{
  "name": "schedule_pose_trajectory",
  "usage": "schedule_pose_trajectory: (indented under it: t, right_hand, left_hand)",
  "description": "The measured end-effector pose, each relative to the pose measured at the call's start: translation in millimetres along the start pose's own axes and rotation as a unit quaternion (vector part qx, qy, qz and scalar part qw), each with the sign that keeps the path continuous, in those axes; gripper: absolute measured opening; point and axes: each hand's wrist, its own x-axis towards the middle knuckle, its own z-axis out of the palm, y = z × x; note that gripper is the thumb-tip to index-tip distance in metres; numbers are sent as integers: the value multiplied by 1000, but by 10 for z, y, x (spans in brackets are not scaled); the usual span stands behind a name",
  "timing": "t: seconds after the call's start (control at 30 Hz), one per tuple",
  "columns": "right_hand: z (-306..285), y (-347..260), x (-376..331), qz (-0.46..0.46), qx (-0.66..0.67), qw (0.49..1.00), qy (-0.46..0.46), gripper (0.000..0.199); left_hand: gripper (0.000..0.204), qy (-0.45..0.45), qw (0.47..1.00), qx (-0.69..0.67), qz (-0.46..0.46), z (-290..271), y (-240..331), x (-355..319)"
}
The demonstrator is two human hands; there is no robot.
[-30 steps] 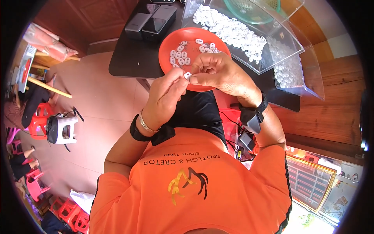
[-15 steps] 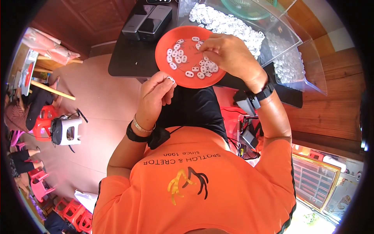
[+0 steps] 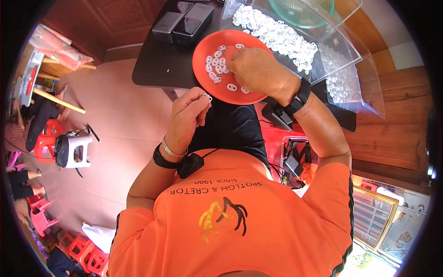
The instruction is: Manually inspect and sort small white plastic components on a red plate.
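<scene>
In my left hand (image 3: 190, 110), a small white plastic piece with holes (image 3: 207, 97) is pinched between thumb and finger, just off the near-left rim of an orange-red plate (image 3: 251, 98). Over the plate's right half reaches my right hand (image 3: 258, 69), fingers bent down to its surface; the fingertips are partly hidden, so whether they hold anything cannot be made out. Several white two-holed pieces (image 3: 216, 62) lie on the plate's left side, with some thin wire-like bits among them. One more piece (image 3: 231, 87) rests near the front rim, below my right hand.
The plate sits on a dark table (image 3: 152, 69). Behind it is a clear plastic bin (image 3: 339, 62) with a heap of white pieces (image 3: 277, 34) and a green basket (image 3: 302, 11). Two dark box-shaped devices (image 3: 191, 21) stand at the far left. A wooden panel (image 3: 392, 101) is to the right.
My right hand has moved down and slightly left over the plate, covering pieces that showed before. My left hand keeps its white piece. The whole view has shifted slightly.
</scene>
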Motion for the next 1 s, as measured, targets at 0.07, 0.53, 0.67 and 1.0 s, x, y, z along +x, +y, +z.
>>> schedule_pose_trajectory:
  t: [0.07, 0.53, 0.67, 1.0]
  right_hand:
    - [58, 2, 17, -2, 0, 1000, 13, 8]
    - [-100, 75, -305, 157, 437, 881, 88, 13]
    - [-229, -63, -392, 158, 657, 734, 73, 12]
    - [-283, -413, -419, 120, 728, 670, 84, 19]
  left_hand:
    - [21, 4, 1000, -3, -5, 9, 10, -3]
    - [23, 8, 1000, 15, 2, 178, 93, 62]
    - [24, -7, 998, 42, 38, 254, 134, 82]
    - [18, -48, 991, 74, 102, 349, 174, 44]
